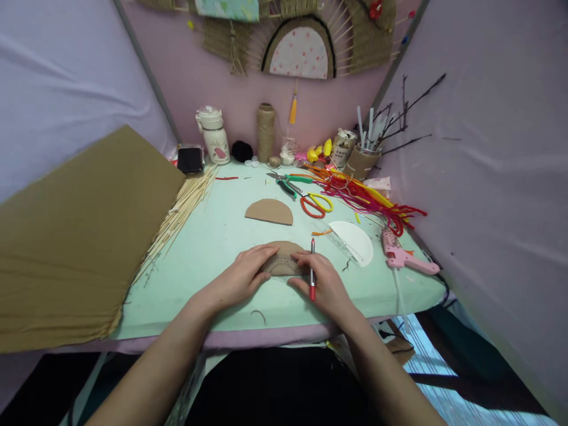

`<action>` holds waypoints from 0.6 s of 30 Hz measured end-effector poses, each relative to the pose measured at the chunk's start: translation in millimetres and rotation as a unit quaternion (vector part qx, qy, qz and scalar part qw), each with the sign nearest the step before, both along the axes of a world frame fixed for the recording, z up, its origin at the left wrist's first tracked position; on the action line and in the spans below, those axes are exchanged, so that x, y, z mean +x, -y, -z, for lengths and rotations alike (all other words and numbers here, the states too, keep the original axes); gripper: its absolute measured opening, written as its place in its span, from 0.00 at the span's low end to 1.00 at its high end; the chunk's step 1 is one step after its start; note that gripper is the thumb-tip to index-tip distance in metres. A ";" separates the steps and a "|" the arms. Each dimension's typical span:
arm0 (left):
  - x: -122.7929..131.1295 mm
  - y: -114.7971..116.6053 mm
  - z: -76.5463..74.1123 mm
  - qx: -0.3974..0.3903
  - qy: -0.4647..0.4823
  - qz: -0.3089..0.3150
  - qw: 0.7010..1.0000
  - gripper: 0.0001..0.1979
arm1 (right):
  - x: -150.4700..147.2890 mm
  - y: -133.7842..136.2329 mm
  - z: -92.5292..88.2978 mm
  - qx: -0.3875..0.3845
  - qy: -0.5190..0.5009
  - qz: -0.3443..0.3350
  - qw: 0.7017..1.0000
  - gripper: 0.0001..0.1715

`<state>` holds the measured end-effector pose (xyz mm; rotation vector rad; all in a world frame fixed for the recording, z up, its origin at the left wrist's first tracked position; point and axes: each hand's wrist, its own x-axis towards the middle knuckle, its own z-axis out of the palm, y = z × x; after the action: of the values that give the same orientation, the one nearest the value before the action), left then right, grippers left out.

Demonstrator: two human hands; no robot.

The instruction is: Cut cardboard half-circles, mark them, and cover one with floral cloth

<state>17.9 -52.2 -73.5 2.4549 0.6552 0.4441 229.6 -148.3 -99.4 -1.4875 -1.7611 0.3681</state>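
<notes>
A brown cardboard half-circle (284, 248) lies near the front of the pale green table (213, 236), with a clear protractor (283, 267) laid on it. My left hand (243, 276) presses flat on the left side of the protractor and cardboard, fingers stretched out. My right hand (323, 281) rests on the right side and grips a red pen (312, 269) that points away from me. A second brown half-circle (270, 211) lies farther back.
A large cardboard sheet (75, 236) and a bundle of thin sticks (181, 207) lie at the left. Scissors (310, 200), red and yellow pipe cleaners (373, 201), a white paper half-circle (355, 239) and a pink glue gun (406, 257) lie at the right. Bottle, twine spool and cups stand at the back.
</notes>
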 end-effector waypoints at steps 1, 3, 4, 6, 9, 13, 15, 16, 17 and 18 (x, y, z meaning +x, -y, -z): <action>0.6 -0.1 1.2 0.004 0.004 0.002 1.000 0.23 | -0.4 0.6 -0.1 0.004 -0.006 0.006 1.000 0.14; 1.5 -0.1 3.4 0.016 0.004 0.009 1.000 0.20 | -1.4 1.8 -1.2 0.010 -0.018 0.013 1.000 0.13; 1.8 -0.1 4.3 0.023 0.002 0.011 1.000 0.19 | -1.9 2.4 -2.0 0.010 -0.018 0.011 1.000 0.14; 2.2 -0.3 5.3 0.034 -0.003 0.012 0.999 0.18 | -2.5 3.0 -3.6 0.006 0.000 -0.002 1.000 0.19; 2.8 -0.7 5.0 0.042 -0.007 0.012 0.999 0.18 | -2.6 2.6 -4.5 0.004 0.027 -0.018 0.999 0.16; 2.8 -0.2 4.2 0.043 -0.004 0.017 0.999 0.19 | -2.1 1.1 -2.8 0.009 0.002 -0.016 1.000 0.09; 1.9 0.1 4.9 0.043 -0.008 0.016 0.999 0.20 | -2.3 0.4 -1.9 0.001 -0.003 -0.018 1.000 0.09; 1.3 0.1 5.5 0.042 -0.011 0.016 0.999 0.21 | -2.6 0.2 -1.6 -0.005 -0.002 -0.018 1.000 0.10; 0.8 0.1 6.0 0.041 -0.014 0.015 0.999 0.22 | -2.9 0.0 -1.5 -0.010 0.000 -0.020 1.000 0.11; 0.3 0.1 6.4 0.040 -0.016 0.015 0.999 0.22 | -3.1 0.0 -1.5 -0.013 0.002 -0.021 1.000 0.12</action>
<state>18.2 -52.3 -79.9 2.5499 0.6237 0.4269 226.5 -148.3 -97.9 -1.4718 -1.7996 0.4128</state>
